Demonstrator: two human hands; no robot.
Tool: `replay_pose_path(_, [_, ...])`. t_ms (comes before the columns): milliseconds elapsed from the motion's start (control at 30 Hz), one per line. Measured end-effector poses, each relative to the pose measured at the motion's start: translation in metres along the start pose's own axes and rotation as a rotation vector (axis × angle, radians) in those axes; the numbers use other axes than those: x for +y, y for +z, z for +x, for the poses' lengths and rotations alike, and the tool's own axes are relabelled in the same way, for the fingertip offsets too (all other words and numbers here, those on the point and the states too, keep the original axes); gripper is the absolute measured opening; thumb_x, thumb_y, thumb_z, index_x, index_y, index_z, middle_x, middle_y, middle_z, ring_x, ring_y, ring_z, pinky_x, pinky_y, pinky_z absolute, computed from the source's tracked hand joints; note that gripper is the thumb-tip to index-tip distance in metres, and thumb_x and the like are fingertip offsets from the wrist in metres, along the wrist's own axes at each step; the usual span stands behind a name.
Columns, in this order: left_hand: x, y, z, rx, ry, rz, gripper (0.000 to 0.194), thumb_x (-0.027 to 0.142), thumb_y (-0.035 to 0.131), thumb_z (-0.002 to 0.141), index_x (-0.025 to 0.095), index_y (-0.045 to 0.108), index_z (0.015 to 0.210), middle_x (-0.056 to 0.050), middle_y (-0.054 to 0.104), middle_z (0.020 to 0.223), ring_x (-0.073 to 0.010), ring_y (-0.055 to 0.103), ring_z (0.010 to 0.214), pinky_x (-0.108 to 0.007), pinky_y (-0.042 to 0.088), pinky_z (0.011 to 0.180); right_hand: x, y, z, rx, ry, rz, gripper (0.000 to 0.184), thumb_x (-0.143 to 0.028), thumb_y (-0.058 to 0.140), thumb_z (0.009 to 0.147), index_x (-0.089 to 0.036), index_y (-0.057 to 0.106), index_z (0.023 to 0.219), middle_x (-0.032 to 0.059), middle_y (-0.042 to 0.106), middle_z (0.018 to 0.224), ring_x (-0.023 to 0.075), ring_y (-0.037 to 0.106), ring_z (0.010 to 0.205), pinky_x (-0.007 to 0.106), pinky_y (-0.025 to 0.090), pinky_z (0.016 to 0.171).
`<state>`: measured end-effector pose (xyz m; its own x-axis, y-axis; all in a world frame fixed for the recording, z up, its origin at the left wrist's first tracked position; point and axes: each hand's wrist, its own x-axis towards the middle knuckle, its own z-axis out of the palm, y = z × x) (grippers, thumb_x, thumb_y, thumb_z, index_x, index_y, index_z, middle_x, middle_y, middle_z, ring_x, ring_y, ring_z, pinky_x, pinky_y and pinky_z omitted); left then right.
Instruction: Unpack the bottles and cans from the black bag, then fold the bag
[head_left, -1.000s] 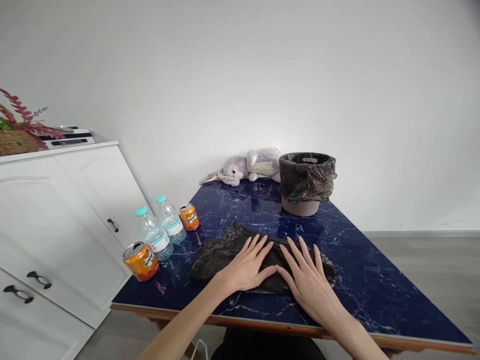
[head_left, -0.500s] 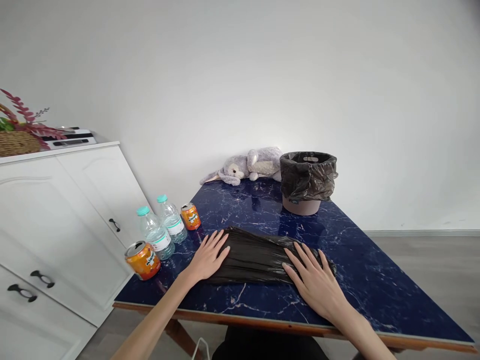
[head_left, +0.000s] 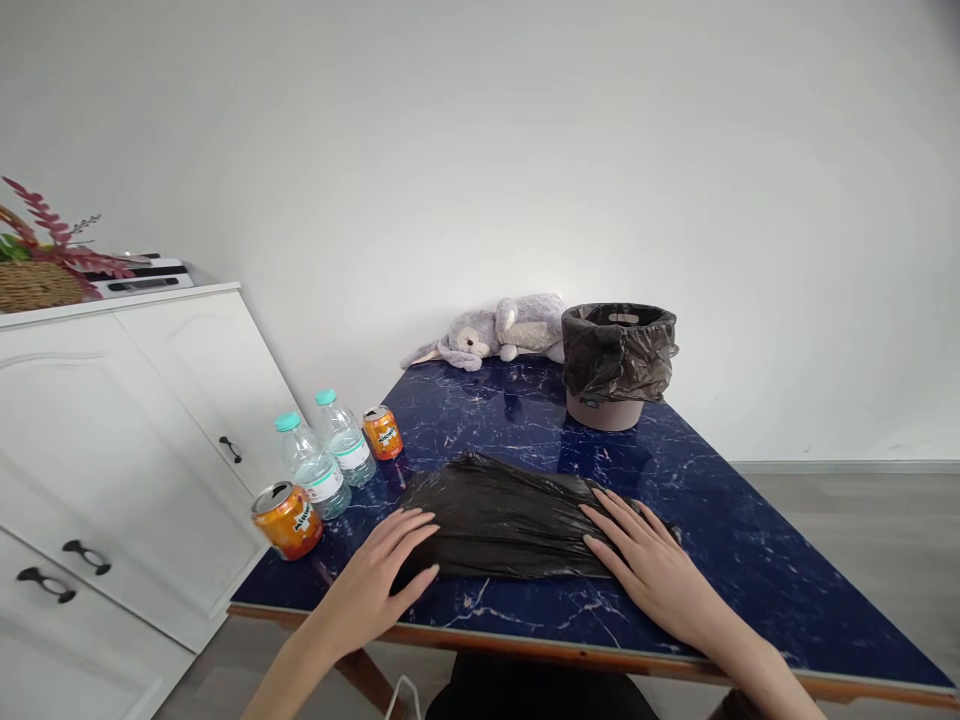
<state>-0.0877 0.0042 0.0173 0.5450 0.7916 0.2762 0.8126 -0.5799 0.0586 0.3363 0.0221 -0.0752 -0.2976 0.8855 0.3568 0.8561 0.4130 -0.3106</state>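
Note:
A black plastic bag [head_left: 510,520] lies flattened and wrinkled across the near part of the blue marble-patterned table [head_left: 735,580]. At its left end is my left hand [head_left: 382,570], fingers stretched over the near left edge of the plastic and thumb apart. My right hand [head_left: 645,560] rests with spread fingers on the bag's right end. Neither hand grips anything. Left of the bag stand two clear bottles with teal caps, the nearer bottle [head_left: 319,470] and the farther bottle [head_left: 345,440]. An orange soda can [head_left: 289,522] is nearest my left hand, and another orange can [head_left: 383,433] stands behind.
A bin [head_left: 604,413] lined with a dark bag [head_left: 619,360] stands at the back right of the table. Beside it a grey plush rabbit [head_left: 517,328] lies against the wall. White cabinets [head_left: 135,430] stand on the left, with a woven basket [head_left: 37,287] on top.
My left hand has slid toward me and left, off the bag's upper left part. The bag's left end has spread wider. My right hand has shifted slightly right and nearer.

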Motion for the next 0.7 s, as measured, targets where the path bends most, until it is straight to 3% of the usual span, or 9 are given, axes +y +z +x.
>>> replay_pose_path(133, [0.005,-0.004,-0.026,-0.034,0.011,0.018,0.065,0.049,0.067,0.102,0.034,0.045,0.161,-0.005,0.059,0.159,-0.0332,0.054,0.148,-0.053,0.054,0.117,0.014,-0.004,-0.008,0.030,-0.003,0.040,0.056,-0.055,0.044,0.110,-0.033,0.048,0.161,0.0036,0.042,0.171,0.0311,0.036,0.159,0.062,0.030,0.130])
replay_pose_path(333, [0.013,0.004,-0.041,0.138,0.075,0.034,0.057,0.040,0.078,0.094,0.030,0.059,0.147,-0.006,0.073,0.134,-0.0310,0.062,0.134,-0.050,0.056,0.114,0.014,-0.023,-0.022,0.123,-0.097,0.100,0.040,-0.044,0.052,0.109,-0.034,0.063,0.147,0.0022,0.058,0.160,0.0324,0.047,0.153,0.064,0.035,0.129])
replay_pose_path(433, [0.023,-0.001,-0.039,0.175,0.163,0.003,0.036,0.017,0.069,0.097,0.029,0.067,0.131,-0.002,0.075,0.115,-0.0240,0.067,0.117,-0.049,0.052,0.118,-0.006,-0.038,-0.027,0.176,-0.140,0.145,0.038,-0.037,0.053,0.109,-0.034,0.062,0.146,0.0024,0.061,0.157,0.0307,0.054,0.148,0.057,0.046,0.123])
replay_pose_path(500, [0.035,-0.009,-0.033,0.194,0.213,-0.006,0.033,0.007,0.060,0.097,0.028,0.070,0.121,-0.001,0.075,0.107,-0.0209,0.067,0.110,-0.048,0.051,0.119,-0.027,-0.046,-0.030,0.175,-0.165,0.170,0.040,-0.034,0.055,0.108,-0.035,0.060,0.148,0.0032,0.062,0.155,0.0290,0.059,0.143,0.050,0.053,0.118])
replay_pose_path(700, [0.095,-0.038,0.005,0.292,0.339,0.014,0.030,0.003,0.055,0.100,0.021,0.071,0.117,-0.003,0.074,0.105,-0.0195,0.067,0.109,-0.043,0.050,0.119,-0.101,-0.046,-0.027,0.124,-0.368,0.242,0.079,-0.030,0.076,0.091,-0.025,0.043,0.162,0.0093,0.060,0.158,0.0321,0.059,0.143,0.046,0.053,0.117])
